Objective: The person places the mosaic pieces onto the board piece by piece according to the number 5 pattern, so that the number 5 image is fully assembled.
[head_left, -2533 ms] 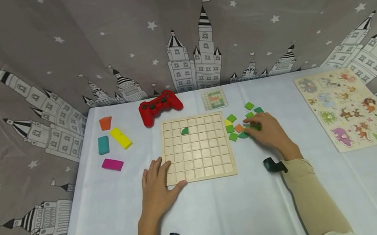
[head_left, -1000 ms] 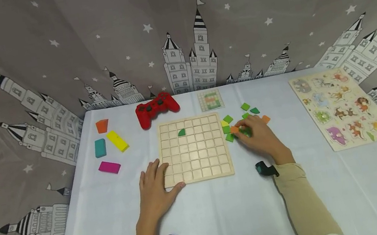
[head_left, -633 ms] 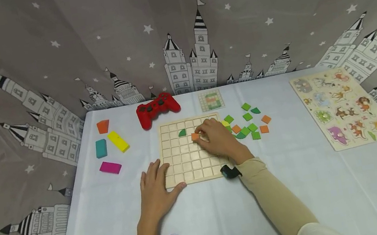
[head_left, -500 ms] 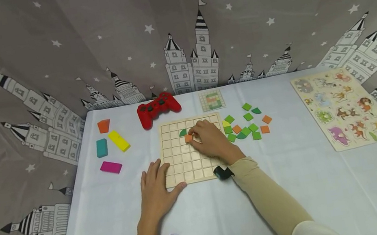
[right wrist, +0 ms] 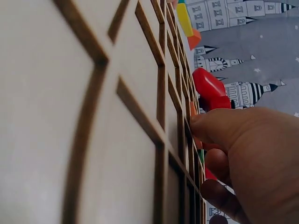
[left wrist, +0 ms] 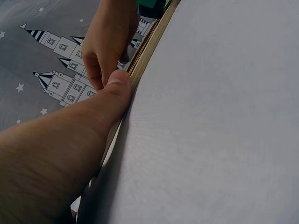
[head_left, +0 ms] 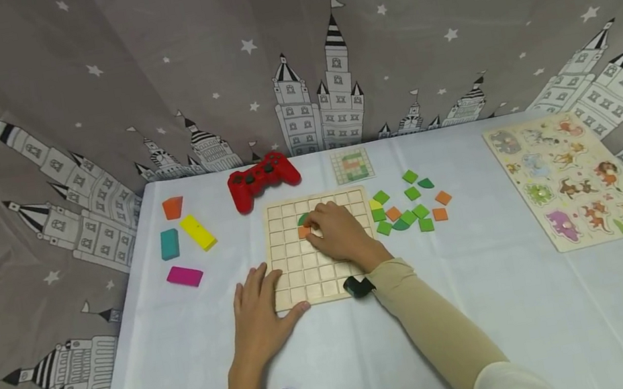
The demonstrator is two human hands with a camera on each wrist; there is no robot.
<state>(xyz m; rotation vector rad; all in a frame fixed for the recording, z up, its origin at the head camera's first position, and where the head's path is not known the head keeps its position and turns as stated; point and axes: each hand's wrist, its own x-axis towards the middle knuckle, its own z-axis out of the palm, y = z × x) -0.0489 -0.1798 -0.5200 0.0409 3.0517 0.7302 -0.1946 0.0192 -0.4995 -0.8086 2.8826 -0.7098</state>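
Observation:
A wooden grid board (head_left: 326, 275) lies mid-table in the head view. My left hand (head_left: 260, 318) rests at its lower-left corner, fingers along the left edge and thumb (left wrist: 119, 83) against the near edge. With thumb and fingers, my right hand (head_left: 343, 230) pinches an orange square tile (head_left: 304, 232) over a grid cell in the upper part of the board. Directly behind that tile sits a green quarter-circle piece (head_left: 302, 219), partly covered by the fingers. In the right wrist view the thumb presses on the orange tile (right wrist: 193, 110), right at the grid.
Loose green tiles (head_left: 426, 224), orange tiles (head_left: 443, 198) and a yellow piece (head_left: 374, 204) lie right of the board. Behind it are a pattern card (head_left: 352, 165) and a red game controller (head_left: 263, 179). Coloured blocks (head_left: 198, 233) stand left; an animal puzzle (head_left: 575, 180) lies far right.
My right hand has taken an orange tile from the loose pile and carried it left onto the board, below the green piece. My left hand has stayed at the board's corner.

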